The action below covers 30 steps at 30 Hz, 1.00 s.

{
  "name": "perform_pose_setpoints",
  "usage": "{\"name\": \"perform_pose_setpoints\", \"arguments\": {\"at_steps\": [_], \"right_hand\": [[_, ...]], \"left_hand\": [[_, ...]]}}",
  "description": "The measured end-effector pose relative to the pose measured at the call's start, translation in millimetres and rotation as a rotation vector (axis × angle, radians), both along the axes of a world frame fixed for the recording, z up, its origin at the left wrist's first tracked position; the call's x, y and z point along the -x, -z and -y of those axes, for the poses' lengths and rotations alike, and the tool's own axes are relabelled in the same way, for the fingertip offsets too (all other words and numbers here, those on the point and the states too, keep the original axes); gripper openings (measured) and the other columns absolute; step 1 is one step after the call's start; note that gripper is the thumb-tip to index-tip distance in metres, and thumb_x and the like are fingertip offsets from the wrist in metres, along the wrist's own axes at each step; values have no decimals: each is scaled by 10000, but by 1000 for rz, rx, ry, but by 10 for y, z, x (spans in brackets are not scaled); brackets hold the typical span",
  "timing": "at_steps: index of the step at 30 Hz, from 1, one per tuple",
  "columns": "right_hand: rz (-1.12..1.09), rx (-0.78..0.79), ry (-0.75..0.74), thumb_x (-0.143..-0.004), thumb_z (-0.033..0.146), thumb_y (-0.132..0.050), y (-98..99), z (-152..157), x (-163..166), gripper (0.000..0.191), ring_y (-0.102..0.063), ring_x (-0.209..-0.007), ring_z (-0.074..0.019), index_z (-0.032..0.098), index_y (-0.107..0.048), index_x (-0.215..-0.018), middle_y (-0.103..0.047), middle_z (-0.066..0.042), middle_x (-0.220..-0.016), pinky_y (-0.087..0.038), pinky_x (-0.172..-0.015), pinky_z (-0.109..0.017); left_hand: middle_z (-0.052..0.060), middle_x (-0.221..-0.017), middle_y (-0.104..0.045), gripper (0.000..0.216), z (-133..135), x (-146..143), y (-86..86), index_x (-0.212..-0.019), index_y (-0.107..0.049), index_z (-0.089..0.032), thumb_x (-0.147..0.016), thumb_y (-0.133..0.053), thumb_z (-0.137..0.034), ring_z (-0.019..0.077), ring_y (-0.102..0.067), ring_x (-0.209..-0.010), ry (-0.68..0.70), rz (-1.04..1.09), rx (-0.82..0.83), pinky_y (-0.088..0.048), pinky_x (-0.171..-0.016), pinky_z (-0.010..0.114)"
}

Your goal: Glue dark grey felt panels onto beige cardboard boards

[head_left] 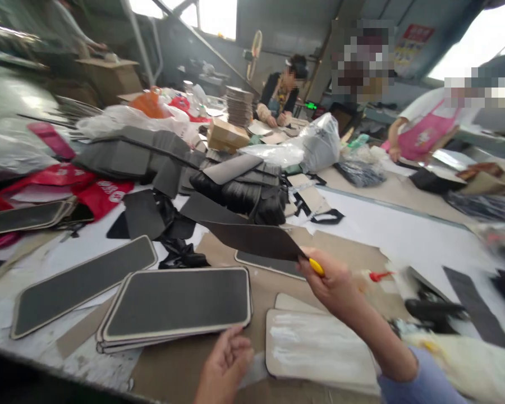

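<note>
My right hand [330,280] is closed on a dark grey fabric piece [252,235] and a yellow-handled tool [316,267], lifting the piece over the table. My left hand [225,362] is near the front edge with its fingers curled, resting by a glue-smeared beige board [320,348]. Whether it holds anything is hidden. To the left of that hand lies a stack of grey panels with cream edges [177,303]. Another finished panel [82,283] lies further left.
Brown paper [349,252] covers the table under the boards. Piles of grey and black fabric [235,185], red bags [79,188] and plastic bags [315,143] crowd the middle. A red-tipped glue bottle [379,276] lies at right. Other people work at the far side.
</note>
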State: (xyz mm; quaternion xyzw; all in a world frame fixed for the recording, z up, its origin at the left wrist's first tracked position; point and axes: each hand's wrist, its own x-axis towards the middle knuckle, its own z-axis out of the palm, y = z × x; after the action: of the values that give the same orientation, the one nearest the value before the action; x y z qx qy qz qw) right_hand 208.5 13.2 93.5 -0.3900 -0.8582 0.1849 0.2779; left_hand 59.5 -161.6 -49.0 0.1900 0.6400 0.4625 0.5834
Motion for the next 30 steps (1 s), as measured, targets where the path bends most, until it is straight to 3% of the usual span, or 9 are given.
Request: {"name": "perform_pose_setpoints", "arguments": {"at_steps": [3, 5, 9, 13, 17, 20, 23, 26, 30], "right_hand": [[-16, 121, 93, -826, 296, -415, -323, 274, -402, 223, -521, -561, -98, 190, -560, -694, -559, 6, -614, -413, -546, -198], [-40, 213, 162, -825, 312, -428, -412, 440, -663, 253, -479, -506, -84, 189, -552, -642, -517, 21, -571, -385, -496, -191], [-84, 394, 307, -816, 353, -439, -315, 768, -1124, 287, -397, -438, -71, 183, -564, -622, -429, 39, -503, -331, -426, -190], [-171, 644, 465, -806, 408, -427, 40, 1074, -1464, 310, -358, -420, -66, 173, -545, -642, -396, 52, -488, -299, -400, -189], [-162, 839, 606, -795, 427, -397, 662, 1349, -1757, 326, -355, -400, -75, 177, -509, -621, -372, 62, -446, -287, -395, -196], [-35, 833, 695, -791, 391, -360, 1208, 1481, -1982, 322, -400, -417, -99, 188, -481, -573, -402, 47, -434, -324, -432, -218], [128, 743, 714, -790, 336, -338, 1612, 1507, -2171, 310, -495, -517, -128, 193, -475, -551, -512, 4, -518, -381, -540, -244], [290, 712, 719, -807, 295, -325, 1807, 1436, -2296, 282, -552, -592, -152, 187, -517, -631, -583, -23, -596, -391, -599, -256], [533, 703, 735, -819, 310, -373, 1922, 1302, -2386, 247, -594, -726, -194, 170, -574, -791, -636, -65, -736, -394, -644, -267]], "left_hand": [[130, -1083, -540, 904, -238, -79, -167, -1261, -252, -212, -517, -688, -485, 223, -569, -931, -205, 231, -92, -451, -824, 374], [126, -1159, -491, 870, -368, -102, -301, -1279, -196, -267, -572, -664, -461, 216, -543, -994, -265, 292, -127, -411, -887, 403], [39, -1062, -552, 600, -501, -86, -496, -1163, -396, -296, -628, -633, -427, 165, -541, -950, -214, 329, -253, -428, -867, 355], [-31, -794, -581, 291, -507, -81, -479, -828, -591, -205, -586, -686, -334, 82, -515, -704, -138, 185, -219, -449, -645, 186], [-27, -667, -561, 350, -398, -149, -289, -714, -600, -154, -510, -706, -419, 87, -467, -605, 112, -57, -40, -407, -556, 192], [-46, -531, -485, 390, -272, -278, -76, -597, -570, -148, -486, -673, -507, 85, -411, -519, 302, -181, 75, -360, -500, 208], [-58, -459, -409, 454, -197, -448, 162, -504, -506, -158, -476, -605, -600, 82, -360, -463, 440, -238, 127, -304, -450, 218], [-61, -434, -369, 466, -217, -596, 367, -466, -436, -181, -503, -534, -635, 90, -346, -457, 479, -354, 121, -288, -456, 228], [-58, -412, -349, 424, -297, -698, 550, -431, -373, -198, -533, -505, -587, 99, -338, -466, 488, -578, 117, -277, -481, 237]]}}
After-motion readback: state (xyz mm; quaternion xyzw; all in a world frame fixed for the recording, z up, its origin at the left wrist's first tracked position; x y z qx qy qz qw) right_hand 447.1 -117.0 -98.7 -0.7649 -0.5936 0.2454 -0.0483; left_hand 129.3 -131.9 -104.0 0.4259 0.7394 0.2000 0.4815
